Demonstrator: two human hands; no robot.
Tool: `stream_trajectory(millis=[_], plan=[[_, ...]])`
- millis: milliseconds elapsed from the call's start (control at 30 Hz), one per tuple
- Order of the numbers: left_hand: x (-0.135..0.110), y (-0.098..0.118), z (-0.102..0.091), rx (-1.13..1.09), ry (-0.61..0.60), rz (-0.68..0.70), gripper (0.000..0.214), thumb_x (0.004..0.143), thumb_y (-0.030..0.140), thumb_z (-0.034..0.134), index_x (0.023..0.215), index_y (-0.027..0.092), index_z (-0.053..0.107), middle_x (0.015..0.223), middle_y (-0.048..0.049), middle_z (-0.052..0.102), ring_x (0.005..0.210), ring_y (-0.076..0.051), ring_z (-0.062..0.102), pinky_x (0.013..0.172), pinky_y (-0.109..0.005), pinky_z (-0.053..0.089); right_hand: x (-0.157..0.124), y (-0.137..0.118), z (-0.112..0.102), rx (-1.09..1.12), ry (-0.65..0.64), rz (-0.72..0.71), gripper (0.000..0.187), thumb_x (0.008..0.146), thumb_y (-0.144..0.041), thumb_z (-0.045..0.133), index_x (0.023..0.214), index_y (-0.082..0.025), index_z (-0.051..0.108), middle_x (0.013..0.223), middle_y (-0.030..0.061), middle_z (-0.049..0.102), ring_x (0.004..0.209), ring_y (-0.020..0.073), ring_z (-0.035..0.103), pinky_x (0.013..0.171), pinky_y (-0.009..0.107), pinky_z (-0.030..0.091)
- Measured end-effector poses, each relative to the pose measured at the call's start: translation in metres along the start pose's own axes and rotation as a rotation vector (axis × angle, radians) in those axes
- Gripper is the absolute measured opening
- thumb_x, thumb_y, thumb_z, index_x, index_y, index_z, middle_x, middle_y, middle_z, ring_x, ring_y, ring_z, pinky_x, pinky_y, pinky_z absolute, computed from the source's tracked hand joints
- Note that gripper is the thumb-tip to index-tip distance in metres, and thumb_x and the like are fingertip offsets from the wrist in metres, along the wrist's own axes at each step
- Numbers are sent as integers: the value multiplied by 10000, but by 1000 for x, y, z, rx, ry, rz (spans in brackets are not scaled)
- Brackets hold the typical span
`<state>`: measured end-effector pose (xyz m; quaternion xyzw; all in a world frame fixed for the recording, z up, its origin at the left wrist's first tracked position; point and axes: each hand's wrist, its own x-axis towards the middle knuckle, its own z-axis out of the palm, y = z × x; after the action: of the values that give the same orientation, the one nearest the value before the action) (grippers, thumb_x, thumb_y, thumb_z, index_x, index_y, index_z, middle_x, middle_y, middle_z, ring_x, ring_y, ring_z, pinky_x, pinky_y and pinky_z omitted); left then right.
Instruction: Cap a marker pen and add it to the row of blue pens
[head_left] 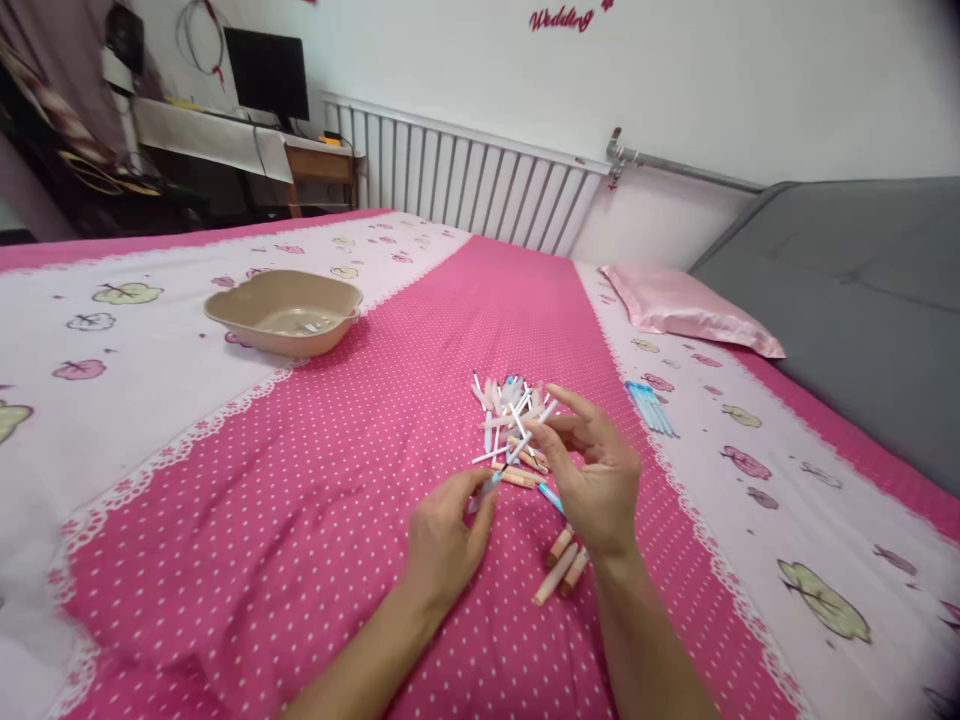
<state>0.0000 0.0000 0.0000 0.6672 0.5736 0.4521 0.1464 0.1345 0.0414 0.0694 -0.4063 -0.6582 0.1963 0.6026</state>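
Note:
My left hand (448, 530) pinches a pale, translucent pen cap (484, 494) between thumb and fingers. In my right hand (600, 485) is a slim white pen (529, 434), slanting down so that its dark tip is at the cap's mouth; I cannot tell whether the tip is inside. Just beyond both hands lies a loose pile of white pens and pale caps (501, 398). Several tan pieces (514, 478) and a blue piece (551, 498) lie at its near side. More tan and pinkish tubes (556, 572) rest beside my right wrist.
A row of light-blue pens (651, 408) lies to the right on the bedspread (337, 520). At the left stands a beige basin (292, 335) with a few small pieces inside. A pink pillow (686, 310) and grey headboard (840, 290) are at right, a radiator (465, 175) behind.

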Motion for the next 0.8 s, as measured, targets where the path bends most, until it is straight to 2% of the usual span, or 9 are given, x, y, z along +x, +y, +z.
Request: stream_trajectory(millis=[200,333,400,500,633,700,800], plan=[[0,-1,0,-16,0,3,202,879,278,455,1012,229,600,852,-8,686,694,-127,619,669,-244,484,-2,1,2,11,-61,-8,324,814,-236,617,1136,-277,606,830,-17,683,730,132,653,699,306,567],[0,-1,-2,-60,10,33,207,878,260,464,1039,233,592,874,-7,684,736,-123,622,687,-234,484,2,-4,-3,-55,-211,-40,190,821,-253,610,998,-249,678,901,14,697,764,142,649,686,289,543],[0,-1,-2,-71,20,40,206,877,258,468,1039,230,592,871,-9,682,740,-123,621,690,-234,485,6,-7,-10,-102,-236,-38,154,826,-280,600,935,-235,699,943,30,696,827,160,646,695,288,528],[0,-1,-2,-64,30,41,208,873,263,473,1035,224,597,863,-14,682,727,-125,619,688,-240,489,12,-2,-27,-234,-256,94,152,818,-321,594,842,-222,707,856,32,703,781,179,650,671,298,511],[0,-1,-1,-44,26,41,219,870,263,474,1044,220,599,862,-15,682,724,-126,621,697,-246,492,12,22,-43,-688,-563,352,86,720,-272,667,791,-229,692,791,32,700,714,201,643,590,288,454],[1,-1,-1,-40,27,40,217,868,262,478,1041,219,600,861,-14,682,726,-126,622,698,-245,492,9,34,-44,-887,-714,440,129,631,-229,726,749,-229,671,758,28,692,690,208,637,537,269,403],[1,-1,-2,-43,24,37,212,865,255,479,1032,216,604,862,-13,683,725,-124,623,690,-240,494,7,45,-39,-1045,-833,518,164,574,-187,741,694,-227,636,703,11,673,637,193,620,490,250,330]])
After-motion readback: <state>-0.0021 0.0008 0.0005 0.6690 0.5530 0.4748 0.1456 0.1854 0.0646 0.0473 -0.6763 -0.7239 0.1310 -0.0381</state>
